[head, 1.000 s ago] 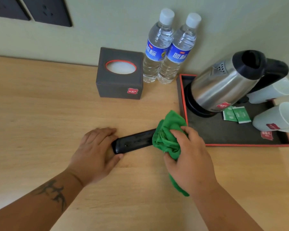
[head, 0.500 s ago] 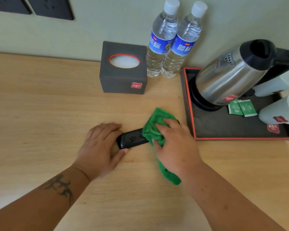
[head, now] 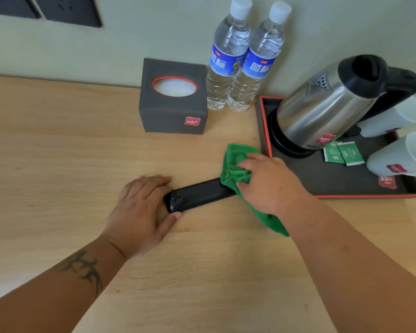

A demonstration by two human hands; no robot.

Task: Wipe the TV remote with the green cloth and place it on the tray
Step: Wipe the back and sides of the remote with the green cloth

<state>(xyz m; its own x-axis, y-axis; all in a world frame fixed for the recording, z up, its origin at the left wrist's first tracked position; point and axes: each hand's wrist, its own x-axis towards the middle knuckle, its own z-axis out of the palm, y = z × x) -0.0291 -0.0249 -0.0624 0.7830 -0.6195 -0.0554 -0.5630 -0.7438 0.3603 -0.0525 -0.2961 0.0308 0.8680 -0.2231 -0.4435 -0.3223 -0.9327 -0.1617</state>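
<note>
Sliding away from my left hand [head: 139, 212], my right hand [head: 271, 183] bunches the green cloth [head: 235, 174] over the remote's [head: 197, 194] far end. Left fingers pinch its near end against the table [head: 58, 164]. Wiping continues; tray [head: 334, 186] beyond right fingers waits.

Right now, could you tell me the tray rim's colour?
Red-orange rim around a dark tray, head view.

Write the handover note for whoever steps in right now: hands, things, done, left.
Left hand: pins the near end of the TV remote flat on the table.
Right hand: presses the green cloth onto the remote's far end.
Tray: right of the remote, its front part bare.
Done: wiping under way.
Left: finish wiping, then place the remote on the tray.
</note>
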